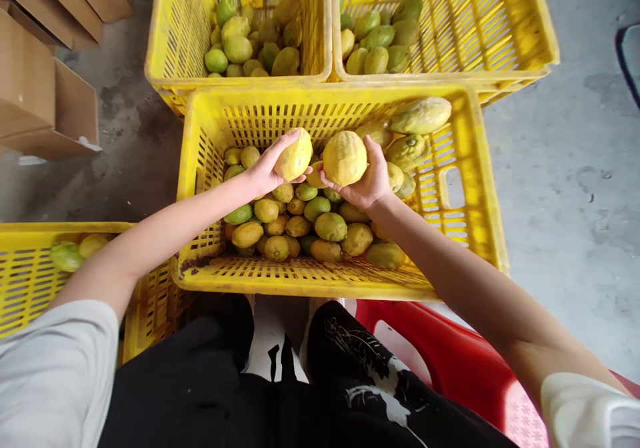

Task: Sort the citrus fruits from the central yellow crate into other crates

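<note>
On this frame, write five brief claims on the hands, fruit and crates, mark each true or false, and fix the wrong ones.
1. The left hand holds a yellow fruit. True.
2. The right hand is empty. False: it holds another yellow fruit.
3. Both hands are over the middle crate, which contains green and yellow fruit. True.
4. The two crates at the top of the picture contain no fruit. False: the top left crate and the top right crate both contain fruit.
5. Cardboard boxes are at the picture's left. True.
</note>
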`<state>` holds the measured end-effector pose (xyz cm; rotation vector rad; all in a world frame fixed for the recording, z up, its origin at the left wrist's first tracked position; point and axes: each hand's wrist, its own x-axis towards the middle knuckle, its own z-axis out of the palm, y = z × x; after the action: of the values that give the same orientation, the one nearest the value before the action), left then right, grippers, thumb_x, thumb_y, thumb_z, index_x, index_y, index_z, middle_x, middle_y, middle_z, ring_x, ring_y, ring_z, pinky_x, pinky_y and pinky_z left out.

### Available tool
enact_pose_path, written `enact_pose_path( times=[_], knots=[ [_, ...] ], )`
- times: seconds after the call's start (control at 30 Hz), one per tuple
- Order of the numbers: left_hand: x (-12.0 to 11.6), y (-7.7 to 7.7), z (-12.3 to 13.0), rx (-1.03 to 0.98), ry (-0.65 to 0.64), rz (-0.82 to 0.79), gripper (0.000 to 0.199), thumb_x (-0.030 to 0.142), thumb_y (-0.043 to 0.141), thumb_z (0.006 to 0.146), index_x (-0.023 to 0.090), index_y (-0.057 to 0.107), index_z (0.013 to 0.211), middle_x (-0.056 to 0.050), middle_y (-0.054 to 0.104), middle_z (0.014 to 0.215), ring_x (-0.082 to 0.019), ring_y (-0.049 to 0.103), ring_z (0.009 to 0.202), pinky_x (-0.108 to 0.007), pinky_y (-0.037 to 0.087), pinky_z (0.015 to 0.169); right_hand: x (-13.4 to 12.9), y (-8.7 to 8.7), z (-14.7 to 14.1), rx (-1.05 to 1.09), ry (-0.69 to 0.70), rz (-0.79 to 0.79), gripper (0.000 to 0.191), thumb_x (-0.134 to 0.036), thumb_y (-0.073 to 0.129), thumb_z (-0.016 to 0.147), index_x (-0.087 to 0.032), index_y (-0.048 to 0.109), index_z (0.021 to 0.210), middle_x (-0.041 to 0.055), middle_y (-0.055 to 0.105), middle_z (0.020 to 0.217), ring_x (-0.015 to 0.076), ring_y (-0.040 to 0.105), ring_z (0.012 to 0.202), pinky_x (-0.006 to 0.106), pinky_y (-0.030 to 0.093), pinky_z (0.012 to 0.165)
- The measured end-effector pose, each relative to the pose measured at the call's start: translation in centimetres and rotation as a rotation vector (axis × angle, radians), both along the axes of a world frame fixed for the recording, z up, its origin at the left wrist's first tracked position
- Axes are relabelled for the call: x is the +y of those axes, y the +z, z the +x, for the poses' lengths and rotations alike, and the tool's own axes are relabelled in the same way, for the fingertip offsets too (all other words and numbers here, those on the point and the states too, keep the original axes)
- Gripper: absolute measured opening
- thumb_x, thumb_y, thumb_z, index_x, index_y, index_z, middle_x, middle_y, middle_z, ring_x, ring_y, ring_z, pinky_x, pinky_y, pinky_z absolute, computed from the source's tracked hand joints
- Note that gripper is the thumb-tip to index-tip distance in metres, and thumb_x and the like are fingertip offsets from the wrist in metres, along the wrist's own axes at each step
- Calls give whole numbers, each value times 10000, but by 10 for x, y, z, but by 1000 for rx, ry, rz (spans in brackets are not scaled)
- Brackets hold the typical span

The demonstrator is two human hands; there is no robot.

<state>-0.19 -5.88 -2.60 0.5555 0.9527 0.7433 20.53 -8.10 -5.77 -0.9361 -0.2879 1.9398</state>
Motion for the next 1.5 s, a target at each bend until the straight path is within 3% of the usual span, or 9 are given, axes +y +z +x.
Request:
enact_pose_path(
  times=[0.2,0.33,0.43,0.57,0.73,1.0,1.13,1.33,1.5],
  knots=[
    [2,4,-1,-36,36,-16,479,581,496,990,170,643,1185,-104,757,1054,-238,773,933,-319,620,773,2,4,0,47,-9,-2,554,-405,418,733,-175,631,1190,139,758,1065,310,681,1136,502,590,968],
    [4,8,-1,-118,84,-106,515,461,280,1045,123,637,1198,-124,761,1025,-286,756,1076,-401,629,872,0,11,-2,38,-54,-2,429,-400,398,907,-149,643,1153,155,759,1023,277,722,996,430,626,836],
    [4,8,0,-125,76,-105,464,446,310,1053,142,648,1144,-98,754,967,-293,741,1115,-387,624,868,-2,18,-5,43,-81,-45,402,-473,394,1032,-174,662,1030,96,757,926,217,723,851,361,635,766],
    [4,7,0,-98,25,-31,436,536,435,1041,166,665,1058,-99,738,929,-284,729,1098,-357,605,887,-4,24,-10,9,-60,-83,430,-446,346,1068,-187,670,951,58,741,846,201,713,807,379,636,715],
    [4,5,0,-53,42,2,382,546,534,995,187,656,1047,-47,707,832,-219,731,890,-358,605,846,-4,23,-11,9,-38,-77,514,-452,274,1046,-162,689,961,61,735,865,192,736,849,385,619,719],
    [2,6,4,-139,56,-85,437,431,337,1024,145,666,999,-95,735,860,-268,772,949,-338,626,732,-1,15,-4,104,-67,-55,403,-362,403,921,-154,676,1132,128,755,1013,284,748,910,468,664,752],
    [2,12,4,-196,13,-100,374,376,378,1010,151,673,1056,-95,750,956,-268,775,1003,-346,634,794,-1,16,-4,75,-53,-19,334,-356,474,940,-164,684,1116,100,770,1005,257,748,886,401,673,726],
    [4,6,2,-109,-83,8,371,468,468,1013,161,672,971,-50,704,798,-198,728,661,-270,565,583,-2,24,-8,43,-7,-74,562,-573,268,1065,-177,666,1066,83,734,894,205,717,759,319,632,631],
    [-2,13,-2,-111,-75,65,350,449,489,1011,162,669,923,-55,691,739,-181,677,575,-255,512,499,-8,31,-20,59,34,-44,321,-474,480,1009,-205,647,1061,69,746,931,233,745,856,387,663,798]
  ],
)
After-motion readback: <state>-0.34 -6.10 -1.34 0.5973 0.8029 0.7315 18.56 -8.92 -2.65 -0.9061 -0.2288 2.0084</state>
